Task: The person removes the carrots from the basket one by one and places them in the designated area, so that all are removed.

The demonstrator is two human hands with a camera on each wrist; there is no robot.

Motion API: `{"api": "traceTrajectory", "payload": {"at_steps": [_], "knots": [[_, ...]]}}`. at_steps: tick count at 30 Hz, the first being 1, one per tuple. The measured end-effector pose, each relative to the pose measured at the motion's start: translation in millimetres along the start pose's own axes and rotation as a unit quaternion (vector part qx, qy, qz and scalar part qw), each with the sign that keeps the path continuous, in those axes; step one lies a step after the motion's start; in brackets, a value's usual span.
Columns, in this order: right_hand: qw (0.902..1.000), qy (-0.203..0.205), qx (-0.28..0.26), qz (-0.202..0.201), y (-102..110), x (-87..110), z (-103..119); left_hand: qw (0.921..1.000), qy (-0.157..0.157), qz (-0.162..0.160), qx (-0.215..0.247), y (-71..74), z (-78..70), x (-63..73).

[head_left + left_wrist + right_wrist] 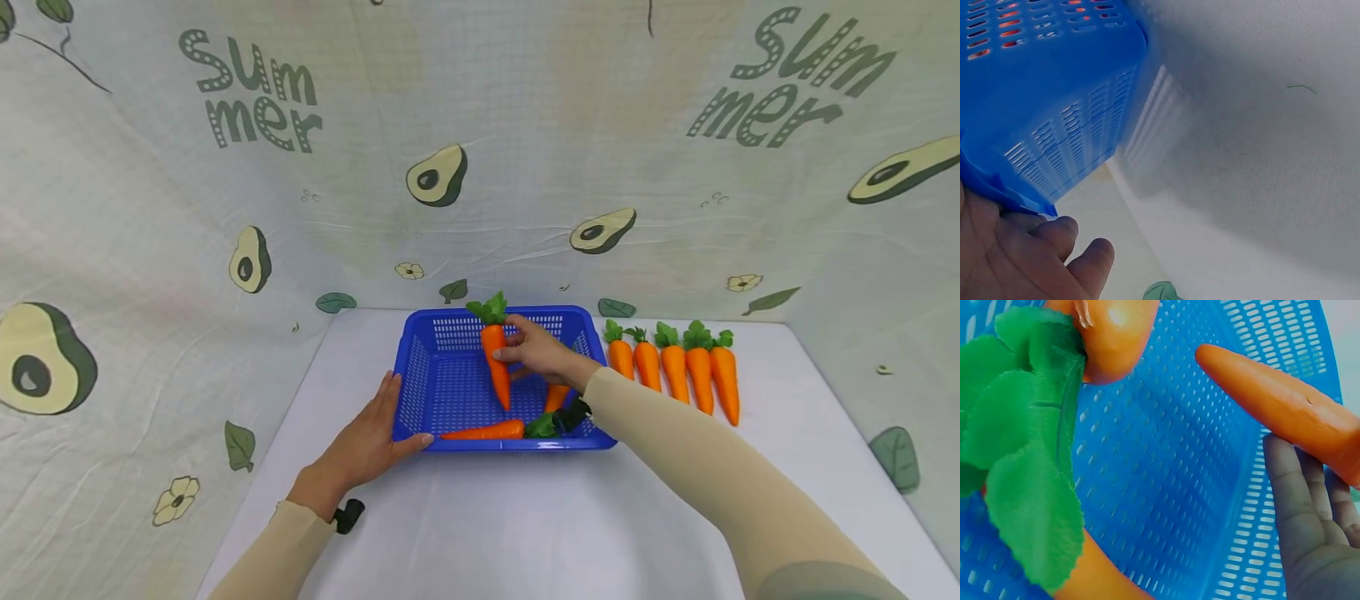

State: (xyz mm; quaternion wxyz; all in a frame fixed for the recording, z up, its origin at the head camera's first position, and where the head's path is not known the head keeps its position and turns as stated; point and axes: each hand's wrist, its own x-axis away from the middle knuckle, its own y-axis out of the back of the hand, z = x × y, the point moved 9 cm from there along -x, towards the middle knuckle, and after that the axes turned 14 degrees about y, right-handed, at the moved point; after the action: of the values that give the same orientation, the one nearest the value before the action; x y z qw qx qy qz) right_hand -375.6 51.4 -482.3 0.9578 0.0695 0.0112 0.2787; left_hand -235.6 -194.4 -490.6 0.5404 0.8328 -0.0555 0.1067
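A blue plastic basket (450, 379) with slotted walls stands on the table. My right hand (542, 350) pinches an orange carrot (497, 367) with green leaves over the basket, leaf end up and tip down. In the right wrist view the fingers lie along this carrot (1279, 403). My left hand (367, 442) rests against the basket's front left corner, fingers fairly straight along the left side and thumb on the front rim. One carrot (483, 431) lies along the basket's front wall. Another carrot (556, 397) is partly hidden by my right arm.
Several leafy carrots (673, 367) lie in a row on the white table (480, 525), right of the basket; my right sleeve (675, 450) passes in front of some of them. A patterned cloth (510, 108) hangs behind and beside the table.
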Motion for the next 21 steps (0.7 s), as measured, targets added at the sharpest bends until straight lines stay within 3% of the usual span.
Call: {"api": "traceTrajectory", "payload": {"at_steps": [15, 21], "knots": [[0.9984, 0.026, -0.026, -0.042, 21.6, 21.2, 17.1, 1.0, -0.004, -0.002, 0.006, 0.2, -0.7, -0.2], [0.9974, 0.04, 0.001, -0.061, 35.8, 33.5, 23.6, 0.9999, -0.005, 0.003, 0.012, -0.7, -0.3, 0.2]]}}
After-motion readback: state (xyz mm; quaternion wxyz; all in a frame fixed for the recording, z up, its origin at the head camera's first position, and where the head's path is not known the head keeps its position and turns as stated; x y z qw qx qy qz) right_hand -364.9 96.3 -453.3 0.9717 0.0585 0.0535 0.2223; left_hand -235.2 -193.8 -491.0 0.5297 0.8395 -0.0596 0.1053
